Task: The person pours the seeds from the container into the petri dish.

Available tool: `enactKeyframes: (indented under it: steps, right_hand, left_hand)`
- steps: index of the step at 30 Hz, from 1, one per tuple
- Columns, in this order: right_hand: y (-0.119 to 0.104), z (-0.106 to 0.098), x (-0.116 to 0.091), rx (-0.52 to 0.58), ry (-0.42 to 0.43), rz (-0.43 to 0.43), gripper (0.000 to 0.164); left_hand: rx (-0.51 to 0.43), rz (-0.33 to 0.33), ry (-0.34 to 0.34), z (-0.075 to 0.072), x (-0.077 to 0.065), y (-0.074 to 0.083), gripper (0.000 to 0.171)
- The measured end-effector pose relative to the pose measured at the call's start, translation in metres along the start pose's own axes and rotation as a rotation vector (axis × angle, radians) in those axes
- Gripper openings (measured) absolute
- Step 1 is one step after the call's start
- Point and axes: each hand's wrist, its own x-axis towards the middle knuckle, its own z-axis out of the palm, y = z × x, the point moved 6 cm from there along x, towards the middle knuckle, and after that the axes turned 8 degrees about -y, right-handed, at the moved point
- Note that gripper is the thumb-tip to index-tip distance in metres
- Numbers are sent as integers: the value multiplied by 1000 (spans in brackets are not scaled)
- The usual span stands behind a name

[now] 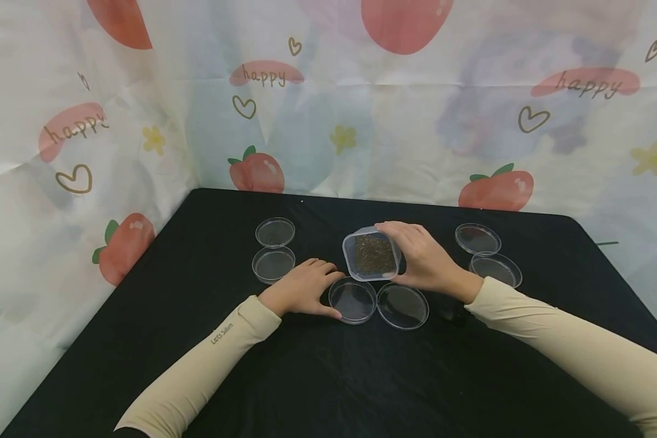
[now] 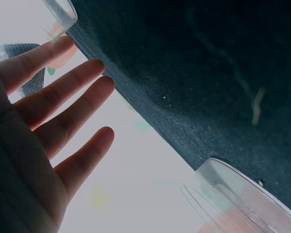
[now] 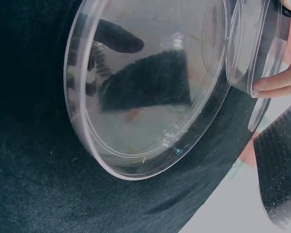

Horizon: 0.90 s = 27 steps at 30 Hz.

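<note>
Fingers of my right hand [image 1: 424, 261] curl round a clear square tub [image 1: 371, 254] of dark granules, tipped up on its edge so its open face shows to my head camera. Below its lower edge lie two clear round dishes: one [image 1: 353, 300] beside my left thumb, the other [image 1: 402, 306] under my right palm. My left hand [image 1: 303, 287] lies flat on the black cloth [image 1: 306, 377], fingers relaxed and holding nothing, thumb tip just at the near dish's rim.

From my head I also see two dishes [image 1: 274, 248] beyond my left knuckles and two more [image 1: 487, 254] past my right wrist, all well apart from the tub.

My left wrist camera shows only the spread fingers [image 2: 63, 104] with pale light between them, and dish rims at the frame edges. My right wrist camera fills with one round dish [image 3: 150, 87] on the cloth, the tub's wall [image 3: 254, 48] at its edge and my fingertips [image 3: 276, 82] pressed to that wall; the granules hardly show there.
</note>
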Motion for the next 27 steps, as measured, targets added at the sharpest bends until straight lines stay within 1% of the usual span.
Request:
enactKeyframes:
  steps: [10, 21, 27]
  right_hand:
    - [-3, 1, 1, -36, 1, -29, 101]
    - [-8, 0, 2, -57, 9, -105, 99]
    - [-8, 2, 2, -78, -3, -113, 99]
  left_hand:
    - [1, -4, 5, 1, 0, -1, 83]
    - [9, -1, 10, 0, 0, 0, 83]
    - [7, 1, 7, 0, -1, 0, 82]
